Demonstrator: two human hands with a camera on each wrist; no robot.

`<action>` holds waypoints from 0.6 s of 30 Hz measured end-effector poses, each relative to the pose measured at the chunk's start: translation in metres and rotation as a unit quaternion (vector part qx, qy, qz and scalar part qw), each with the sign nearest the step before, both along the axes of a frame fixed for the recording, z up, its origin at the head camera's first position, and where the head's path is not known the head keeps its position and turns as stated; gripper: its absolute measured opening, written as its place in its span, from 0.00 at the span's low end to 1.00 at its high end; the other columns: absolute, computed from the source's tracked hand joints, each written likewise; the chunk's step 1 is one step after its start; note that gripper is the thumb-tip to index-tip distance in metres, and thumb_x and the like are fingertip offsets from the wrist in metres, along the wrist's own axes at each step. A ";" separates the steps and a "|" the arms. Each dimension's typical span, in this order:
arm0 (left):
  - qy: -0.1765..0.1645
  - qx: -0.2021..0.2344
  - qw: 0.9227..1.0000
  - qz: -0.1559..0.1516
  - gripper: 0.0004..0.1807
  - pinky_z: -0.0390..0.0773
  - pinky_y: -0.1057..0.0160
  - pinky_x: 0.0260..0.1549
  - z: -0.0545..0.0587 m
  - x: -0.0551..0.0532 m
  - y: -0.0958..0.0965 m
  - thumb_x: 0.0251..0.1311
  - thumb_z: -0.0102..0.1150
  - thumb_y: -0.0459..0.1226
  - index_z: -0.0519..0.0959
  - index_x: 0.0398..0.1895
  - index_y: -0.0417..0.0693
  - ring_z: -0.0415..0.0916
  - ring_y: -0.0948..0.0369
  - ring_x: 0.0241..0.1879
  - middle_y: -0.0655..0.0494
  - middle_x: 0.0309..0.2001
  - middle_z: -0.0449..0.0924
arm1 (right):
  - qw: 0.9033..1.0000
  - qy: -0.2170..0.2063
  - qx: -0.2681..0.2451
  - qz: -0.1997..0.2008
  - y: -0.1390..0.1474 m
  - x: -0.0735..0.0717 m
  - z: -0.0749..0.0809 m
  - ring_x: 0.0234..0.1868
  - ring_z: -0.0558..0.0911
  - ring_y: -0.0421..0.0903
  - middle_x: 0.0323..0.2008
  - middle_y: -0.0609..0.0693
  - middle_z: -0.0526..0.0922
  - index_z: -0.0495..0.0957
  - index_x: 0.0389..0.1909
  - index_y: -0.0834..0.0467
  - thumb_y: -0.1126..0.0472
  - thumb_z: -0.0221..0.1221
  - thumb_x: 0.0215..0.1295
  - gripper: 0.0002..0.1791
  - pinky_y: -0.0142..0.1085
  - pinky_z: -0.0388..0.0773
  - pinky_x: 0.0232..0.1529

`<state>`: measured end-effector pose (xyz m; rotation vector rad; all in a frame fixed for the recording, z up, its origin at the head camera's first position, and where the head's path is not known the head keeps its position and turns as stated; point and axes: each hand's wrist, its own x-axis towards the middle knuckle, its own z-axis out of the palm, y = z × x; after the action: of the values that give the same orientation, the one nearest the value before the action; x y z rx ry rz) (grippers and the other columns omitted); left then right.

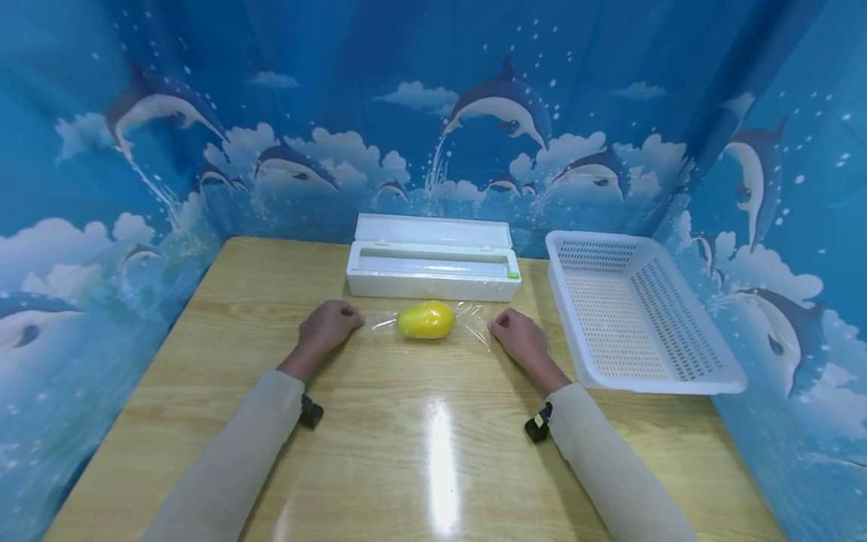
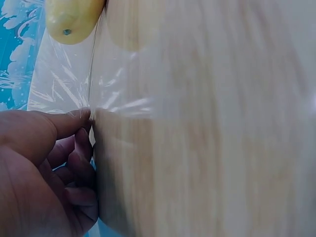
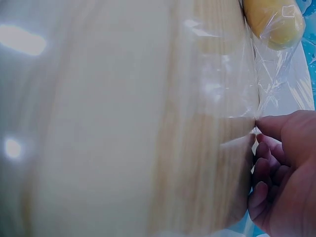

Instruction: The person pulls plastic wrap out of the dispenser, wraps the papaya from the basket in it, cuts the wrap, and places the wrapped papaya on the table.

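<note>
A yellow oval fruit, perhaps a mango [image 1: 426, 320], lies on the table with clear plastic wrap [image 1: 476, 325] around it. The film stretches out past both ends of the fruit. My left hand [image 1: 330, 325] pinches the film's left end between thumb and forefinger, which shows closely in the left wrist view [image 2: 59, 163]. On the other side, my right hand [image 1: 520, 335] pinches the right end of the film in the same way. Wrinkles and shiny creases run from the fruit toward each thumb. Neither hand touches the fruit itself.
Just behind the fruit stands a long white box [image 1: 433, 284], its lid [image 1: 433, 229] raised, with a roll of film inside. A white perforated basket [image 1: 596, 331] sits at the right of the wooden table [image 1: 379, 452]. Dolphin-print curtains [image 1: 379, 60] enclose the table's back and sides.
</note>
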<state>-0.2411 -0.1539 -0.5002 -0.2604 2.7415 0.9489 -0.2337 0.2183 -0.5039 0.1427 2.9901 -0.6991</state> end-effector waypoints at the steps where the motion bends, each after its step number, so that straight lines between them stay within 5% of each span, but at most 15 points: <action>1: 0.001 0.000 1.000 -0.003 0.18 0.69 0.41 0.58 0.000 0.000 0.000 0.68 0.59 0.50 0.83 0.50 0.48 0.78 0.48 0.53 0.47 0.52 0.83 | 1.000 0.001 0.000 0.000 0.000 0.000 0.000 0.46 0.84 0.54 0.43 0.52 0.87 0.81 0.41 0.51 0.42 0.59 0.68 0.17 0.51 0.76 0.47; 18: 0.003 0.006 1.000 0.001 0.15 0.69 0.42 0.57 0.003 0.001 0.000 0.68 0.59 0.49 0.83 0.47 0.51 0.78 0.50 0.50 0.50 0.50 0.84 | 1.000 0.002 0.005 0.006 -0.001 0.001 0.001 0.44 0.84 0.54 0.42 0.52 0.87 0.80 0.41 0.51 0.43 0.58 0.68 0.16 0.50 0.76 0.44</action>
<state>-0.2404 -0.1543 -0.4970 -0.2577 2.7397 0.9682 -0.2332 0.2173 -0.5031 0.1245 2.9958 -0.6851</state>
